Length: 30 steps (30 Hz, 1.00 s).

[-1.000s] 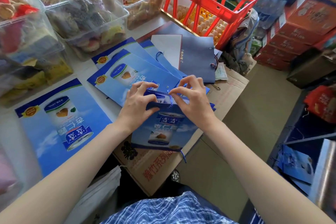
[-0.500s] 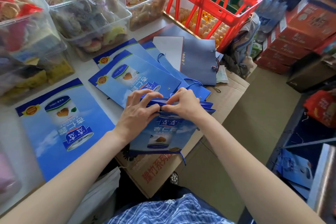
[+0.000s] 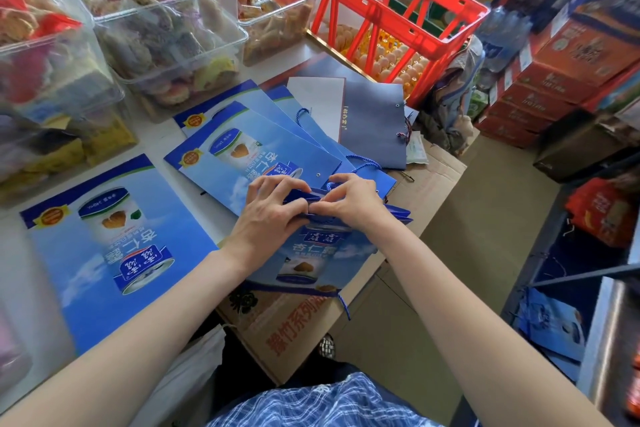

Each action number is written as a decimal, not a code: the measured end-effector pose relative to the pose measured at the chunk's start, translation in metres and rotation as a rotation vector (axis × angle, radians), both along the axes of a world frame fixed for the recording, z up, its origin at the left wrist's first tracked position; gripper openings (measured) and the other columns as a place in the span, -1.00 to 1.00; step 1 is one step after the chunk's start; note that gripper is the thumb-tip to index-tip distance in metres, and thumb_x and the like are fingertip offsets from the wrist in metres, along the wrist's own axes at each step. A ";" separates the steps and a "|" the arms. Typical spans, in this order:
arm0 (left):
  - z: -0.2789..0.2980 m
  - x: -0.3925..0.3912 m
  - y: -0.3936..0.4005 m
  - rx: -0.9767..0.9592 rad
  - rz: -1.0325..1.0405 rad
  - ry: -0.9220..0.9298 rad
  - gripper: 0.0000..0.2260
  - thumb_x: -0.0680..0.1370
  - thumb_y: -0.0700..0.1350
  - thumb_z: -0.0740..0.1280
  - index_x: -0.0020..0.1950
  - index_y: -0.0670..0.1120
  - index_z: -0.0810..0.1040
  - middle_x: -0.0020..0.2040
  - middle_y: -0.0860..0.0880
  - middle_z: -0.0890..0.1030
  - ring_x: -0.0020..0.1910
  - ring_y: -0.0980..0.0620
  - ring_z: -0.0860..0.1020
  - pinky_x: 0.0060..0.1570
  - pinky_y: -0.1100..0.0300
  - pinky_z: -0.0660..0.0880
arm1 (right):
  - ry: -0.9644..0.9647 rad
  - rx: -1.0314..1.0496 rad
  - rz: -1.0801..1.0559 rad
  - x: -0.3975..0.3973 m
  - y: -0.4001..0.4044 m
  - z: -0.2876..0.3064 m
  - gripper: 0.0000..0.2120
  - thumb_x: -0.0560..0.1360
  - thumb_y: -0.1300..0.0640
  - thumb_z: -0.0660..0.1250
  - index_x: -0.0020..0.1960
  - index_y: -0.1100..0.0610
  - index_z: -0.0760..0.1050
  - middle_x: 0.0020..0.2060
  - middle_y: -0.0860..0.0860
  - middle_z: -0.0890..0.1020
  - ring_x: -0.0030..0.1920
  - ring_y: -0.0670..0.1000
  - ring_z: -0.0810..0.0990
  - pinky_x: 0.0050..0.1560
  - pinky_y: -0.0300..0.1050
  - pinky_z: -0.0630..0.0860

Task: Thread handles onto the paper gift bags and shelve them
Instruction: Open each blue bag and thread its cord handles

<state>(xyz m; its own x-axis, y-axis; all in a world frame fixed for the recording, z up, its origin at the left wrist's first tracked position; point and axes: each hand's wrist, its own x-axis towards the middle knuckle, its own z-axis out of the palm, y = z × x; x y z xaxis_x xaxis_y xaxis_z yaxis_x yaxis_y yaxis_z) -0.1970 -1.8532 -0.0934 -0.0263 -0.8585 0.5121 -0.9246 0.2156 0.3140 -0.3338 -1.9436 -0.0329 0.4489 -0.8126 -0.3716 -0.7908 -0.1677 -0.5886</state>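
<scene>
Both hands, left [image 3: 273, 218] and right [image 3: 349, 201], pinching gift bag [image 3: 311, 260] mouth, mid-threading; beyond it, corded bags [image 3: 263, 146] fanned, unshelved.

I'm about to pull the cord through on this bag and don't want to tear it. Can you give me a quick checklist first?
1. Both hands on the bag's top edge: ok, left hand and right hand pinch the bag there.
2. Cord end through the hole: cannot tell, fingers hide it.
3. Bag supported: ok, it lies on the cardboard box.
4. Other cord end free: ok, it hangs off the bag's bottom edge.
5. Next bags within reach: ok, flat stack beside the hands.
</scene>
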 end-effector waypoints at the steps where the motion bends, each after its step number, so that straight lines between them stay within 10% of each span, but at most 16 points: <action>1: 0.000 0.000 0.000 -0.007 0.001 -0.002 -0.78 0.46 0.01 0.26 -0.21 -0.12 0.57 0.04 -0.07 0.60 0.09 -0.06 0.38 0.12 0.05 0.22 | 0.002 0.018 -0.003 0.001 0.000 -0.001 -0.68 0.36 -0.11 0.47 -0.01 0.09 0.68 0.34 -0.05 0.41 0.35 0.06 0.28 0.28 0.17 0.36; 13: -0.004 0.020 -0.001 0.066 -0.164 0.147 -0.88 0.49 0.02 0.24 -0.17 -0.01 0.47 0.11 0.02 0.52 0.13 -0.02 0.37 0.15 0.11 0.26 | -0.296 0.086 -0.398 -0.003 -0.014 0.007 -0.87 0.39 0.25 0.46 -0.12 0.31 0.64 -0.12 0.11 0.55 0.04 0.10 0.53 -0.01 -0.09 0.46; 20: 0.010 0.034 -0.011 0.138 -0.200 -0.001 -0.93 0.39 -0.14 0.44 -0.15 -0.03 0.60 0.14 -0.06 0.55 0.18 -0.04 0.33 0.12 -0.16 0.37 | -0.292 0.076 0.029 -0.013 -0.023 0.039 -0.90 0.56 0.22 0.26 -0.04 0.23 0.52 -0.07 0.08 0.62 -0.11 -0.06 0.57 -0.05 -0.28 0.49; 30: 0.012 0.031 -0.015 0.164 0.149 0.007 -0.84 0.25 -0.27 0.56 -0.27 -0.08 0.66 -0.03 -0.14 0.56 -0.06 -0.21 0.49 -0.12 -0.11 0.42 | -0.422 0.074 -0.073 -0.026 -0.004 0.000 -0.84 0.60 0.26 0.17 -0.15 0.13 0.40 -0.22 0.08 0.63 -0.21 0.01 0.63 -0.11 -0.12 0.59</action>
